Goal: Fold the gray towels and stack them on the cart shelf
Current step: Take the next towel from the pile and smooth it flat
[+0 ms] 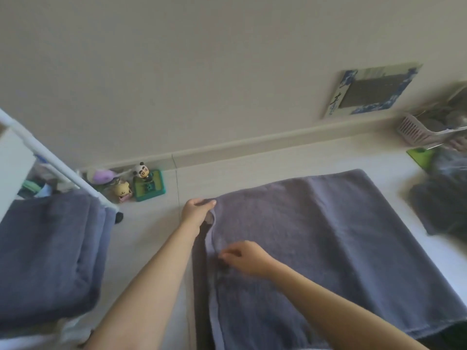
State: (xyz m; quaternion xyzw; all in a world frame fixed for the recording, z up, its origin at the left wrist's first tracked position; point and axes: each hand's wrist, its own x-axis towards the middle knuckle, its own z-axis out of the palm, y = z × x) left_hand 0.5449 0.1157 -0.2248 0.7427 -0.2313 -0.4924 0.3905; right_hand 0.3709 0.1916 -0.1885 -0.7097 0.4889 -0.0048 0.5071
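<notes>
Already at nine o'clock, a stack of folded towels (48,251) sits on the white cart (38,145), its near edge hanging slightly over the shelf rim; a careless drop of the next one could, I judge, push the pile off.

Moving right, small toy figurines (137,184) stand against the baseboard at ten o'clock, close enough that a flung corner might knock them.

Centre, the left hand (195,210) pinches the far left corner of the gray towel (316,248) spread on the pale floor (151,223), while the right hand (246,258) has its fingers curled, pinching the left hem nearer the body. The hem already looks doubled and rumpled between the hands; if they lift unevenly, the fold will likely come out skewed.

At one o'clock a blue-bordered picture frame (371,90) leans on the beige wall (202,72). At three o'clock lie a pink comb-like thing (419,130) and a blurred dark heap (444,198), perhaps more towels.
</notes>
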